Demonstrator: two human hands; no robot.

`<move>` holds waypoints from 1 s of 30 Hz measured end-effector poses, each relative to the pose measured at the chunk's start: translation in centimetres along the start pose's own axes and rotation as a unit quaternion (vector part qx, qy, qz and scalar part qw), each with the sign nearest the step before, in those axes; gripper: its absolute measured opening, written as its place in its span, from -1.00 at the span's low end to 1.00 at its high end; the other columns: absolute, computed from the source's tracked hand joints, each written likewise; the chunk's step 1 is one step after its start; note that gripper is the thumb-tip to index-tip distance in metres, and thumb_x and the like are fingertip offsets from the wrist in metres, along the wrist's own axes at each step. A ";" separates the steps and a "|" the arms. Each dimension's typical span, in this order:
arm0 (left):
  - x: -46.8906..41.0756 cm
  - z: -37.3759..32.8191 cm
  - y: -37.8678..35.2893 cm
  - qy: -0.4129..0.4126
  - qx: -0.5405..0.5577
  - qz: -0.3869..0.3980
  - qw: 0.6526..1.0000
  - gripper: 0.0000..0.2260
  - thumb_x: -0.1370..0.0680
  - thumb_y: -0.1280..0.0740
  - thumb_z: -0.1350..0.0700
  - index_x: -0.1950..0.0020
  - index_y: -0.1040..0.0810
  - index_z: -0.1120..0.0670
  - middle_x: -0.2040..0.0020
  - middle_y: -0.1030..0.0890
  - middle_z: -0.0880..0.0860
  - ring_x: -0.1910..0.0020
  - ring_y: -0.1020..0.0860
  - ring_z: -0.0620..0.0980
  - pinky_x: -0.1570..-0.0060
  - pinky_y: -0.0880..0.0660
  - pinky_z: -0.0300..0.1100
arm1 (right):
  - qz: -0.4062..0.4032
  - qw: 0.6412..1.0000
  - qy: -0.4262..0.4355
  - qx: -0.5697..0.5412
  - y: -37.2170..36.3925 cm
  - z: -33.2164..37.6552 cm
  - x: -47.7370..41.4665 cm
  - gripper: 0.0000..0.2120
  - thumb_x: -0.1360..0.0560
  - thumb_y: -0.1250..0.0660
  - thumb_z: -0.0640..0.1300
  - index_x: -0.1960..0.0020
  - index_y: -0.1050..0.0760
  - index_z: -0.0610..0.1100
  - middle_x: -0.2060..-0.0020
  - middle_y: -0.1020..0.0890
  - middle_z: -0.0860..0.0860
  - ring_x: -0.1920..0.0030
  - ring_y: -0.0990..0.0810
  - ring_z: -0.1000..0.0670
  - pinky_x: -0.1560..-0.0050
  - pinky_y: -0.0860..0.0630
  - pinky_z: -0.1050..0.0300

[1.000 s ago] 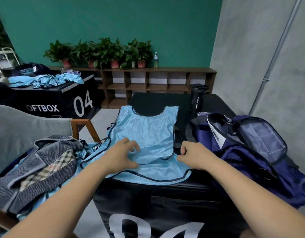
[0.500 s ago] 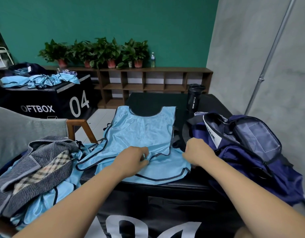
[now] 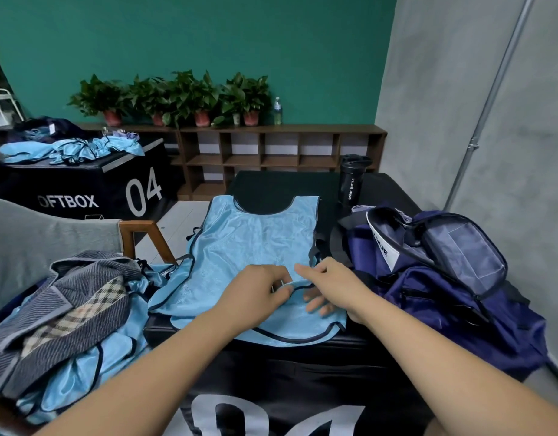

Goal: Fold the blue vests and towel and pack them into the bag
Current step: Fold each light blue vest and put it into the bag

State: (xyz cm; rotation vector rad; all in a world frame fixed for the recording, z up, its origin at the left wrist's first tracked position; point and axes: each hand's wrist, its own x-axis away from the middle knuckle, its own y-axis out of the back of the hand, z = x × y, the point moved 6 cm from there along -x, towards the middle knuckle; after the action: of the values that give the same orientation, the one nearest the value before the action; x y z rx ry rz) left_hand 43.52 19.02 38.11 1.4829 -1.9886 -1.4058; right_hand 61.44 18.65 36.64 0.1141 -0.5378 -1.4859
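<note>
Blue vest [image 3: 255, 243] lies flat on the black box [image 3: 271, 372], spread out from under the fingers to well past them. A second ago the two hands were apart. The left hand [image 3: 255, 294] sat on the middle of the cloth, and the right hand [image 3: 337, 287] was a fist at the vest's right edge, next to the bag [image 3: 444, 278]. Now the right hand has come in toward the left one, and the two almost touch. The left hand pinches the dark edge strip between thumb and fingertips [image 3: 281, 291]. The right hand's fingers [image 3: 317, 306] look fairly straight, with the same strip running between thumb and fingers. I cannot tell if it grips the cloth or only slides under it. I think the first fold is starting, with the right side about to be brought over. Nothing is folded yet. The bag sits just right of the right fingers with its flap open, so packing should be a short reach. The towel [image 3: 67, 309] and more blue vests [image 3: 82, 366] lie in a heap well left of the left fingers, not yet folded.
</note>
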 end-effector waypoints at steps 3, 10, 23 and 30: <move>0.5 -0.8 -0.8 -0.038 0.019 0.041 0.998 -0.90 -0.58 -0.44 -0.11 0.05 -0.63 -0.13 0.09 -0.59 -0.15 0.10 -0.58 -0.15 0.06 -0.54 -0.17 | -0.066 0.997 0.019 -0.021 1.0 -0.8 -1.2 -0.61 -0.48 -0.56 -0.09 -0.15 -0.41 -0.11 -0.02 -0.64 -0.17 0.26 -0.70 -0.13 0.29 -0.67 0.01; 1.8 2.8 -0.3 0.018 -0.025 0.121 0.992 -0.56 -0.42 -0.54 -0.15 -0.19 -0.43 -0.21 -0.16 -0.44 -0.22 -0.07 -0.53 -0.21 -0.13 -0.56 -0.11 | -0.070 0.996 0.022 0.053 4.7 -1.3 -1.1 -0.67 -0.54 -0.45 -0.27 -0.19 -0.41 -0.04 -0.02 -0.52 -0.14 0.31 -0.67 -0.11 0.21 -0.74 -0.19; 4.7 10.6 6.4 0.183 -0.062 0.184 0.964 -0.90 -0.63 -0.38 -0.17 0.00 -0.58 -0.18 0.05 -0.68 -0.14 0.07 -0.65 0.00 0.03 -0.57 -0.08 | 0.037 0.971 -0.041 0.233 4.3 -2.3 0.1 -0.25 -0.41 -0.51 -0.42 -0.38 -0.22 0.04 0.02 -0.53 -0.19 0.37 -0.68 -0.19 0.10 -0.73 -0.26; 6.0 15.0 8.2 0.279 -0.140 0.198 0.929 -0.81 -0.45 -0.55 -0.03 0.01 -0.60 -0.08 0.06 -0.69 -0.06 0.15 -0.70 -0.01 0.22 -0.64 -0.11 | 0.014 0.922 -0.010 0.388 4.2 -1.6 0.3 -0.23 -0.50 -0.10 -0.47 -0.60 -0.01 0.00 0.23 -0.71 -0.20 0.43 -0.69 -0.08 0.24 -0.70 -0.04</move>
State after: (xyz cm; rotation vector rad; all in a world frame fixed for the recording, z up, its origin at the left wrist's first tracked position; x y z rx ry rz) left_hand 25.77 21.69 35.80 1.1079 -1.5371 -0.9158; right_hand 65.93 18.36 36.94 0.7076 -1.1192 -1.1706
